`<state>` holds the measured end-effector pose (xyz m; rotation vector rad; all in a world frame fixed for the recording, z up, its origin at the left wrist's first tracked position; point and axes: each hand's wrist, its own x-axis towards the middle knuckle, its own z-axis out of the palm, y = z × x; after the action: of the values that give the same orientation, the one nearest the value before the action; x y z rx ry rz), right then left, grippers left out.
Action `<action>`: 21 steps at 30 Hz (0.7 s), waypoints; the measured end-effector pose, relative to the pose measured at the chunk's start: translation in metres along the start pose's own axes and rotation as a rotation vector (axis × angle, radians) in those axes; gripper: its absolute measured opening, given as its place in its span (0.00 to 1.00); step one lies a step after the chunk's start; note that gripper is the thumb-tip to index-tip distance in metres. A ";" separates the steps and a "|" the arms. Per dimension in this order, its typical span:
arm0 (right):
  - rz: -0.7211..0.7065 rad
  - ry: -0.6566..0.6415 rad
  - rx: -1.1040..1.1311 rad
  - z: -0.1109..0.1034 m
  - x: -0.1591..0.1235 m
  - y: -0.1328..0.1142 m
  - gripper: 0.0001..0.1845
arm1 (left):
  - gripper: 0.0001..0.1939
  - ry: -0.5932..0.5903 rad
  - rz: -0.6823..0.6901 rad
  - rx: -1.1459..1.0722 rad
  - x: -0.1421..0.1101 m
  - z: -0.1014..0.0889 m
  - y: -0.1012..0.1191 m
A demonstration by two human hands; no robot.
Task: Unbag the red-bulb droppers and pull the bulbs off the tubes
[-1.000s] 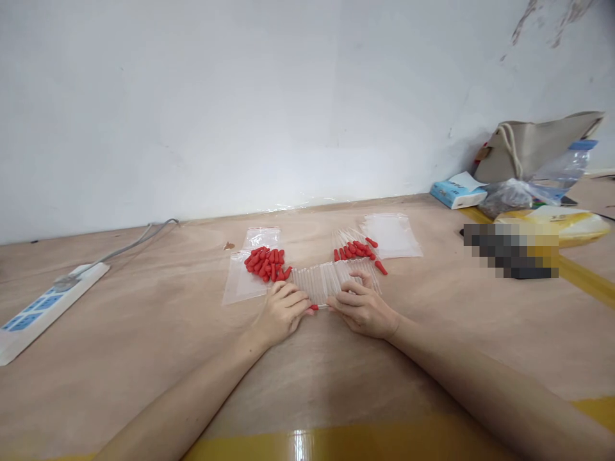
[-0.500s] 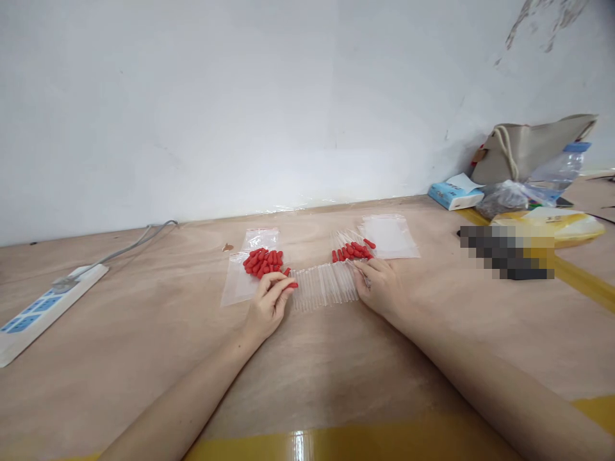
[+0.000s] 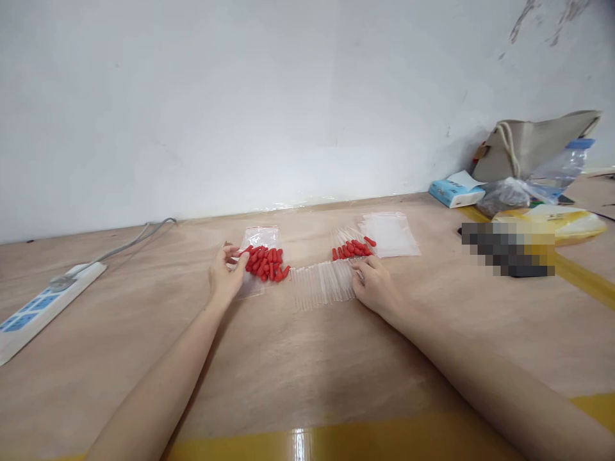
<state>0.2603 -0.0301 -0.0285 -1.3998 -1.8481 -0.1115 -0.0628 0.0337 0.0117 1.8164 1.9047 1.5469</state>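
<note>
My left hand (image 3: 225, 272) is at the left side of a heap of red rubber bulbs (image 3: 264, 264), its thumb and fingertips closed on a bulb at the heap's edge. The heap lies on a clear zip bag (image 3: 262, 235). Thin clear tubes (image 3: 319, 285) lie side by side in a row between my hands. At the row's right end, my right hand (image 3: 372, 280) pinches a tube, mostly hidden by the fingers. Just behind the row are several droppers (image 3: 353, 248), red bulbs toward me and pale stems pointing away.
Another clear bag (image 3: 394, 235) lies behind my right hand. A power strip (image 3: 52, 307) with a grey cable is at the far left. On the right are a tissue pack (image 3: 456, 192), a yellow package (image 3: 576, 224), a beige bag (image 3: 552, 147), a bottle and a blurred dark object.
My left hand has moved from beside the tubes, a red bulb in its fingers, leftward to the far side of the bulb heap. My right hand has shifted right to the row's end and stayed there.
</note>
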 end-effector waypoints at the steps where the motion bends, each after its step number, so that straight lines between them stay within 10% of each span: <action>1: -0.004 -0.006 0.007 0.000 -0.001 -0.001 0.11 | 0.17 0.010 -0.006 0.025 0.000 0.001 -0.003; 21: -0.040 0.065 -0.112 -0.006 0.000 -0.009 0.09 | 0.15 -0.078 -0.165 0.240 0.006 0.005 -0.027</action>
<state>0.2556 -0.0366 -0.0213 -1.4183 -1.8407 -0.2823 -0.0796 0.0473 -0.0057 1.7214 2.2200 1.2242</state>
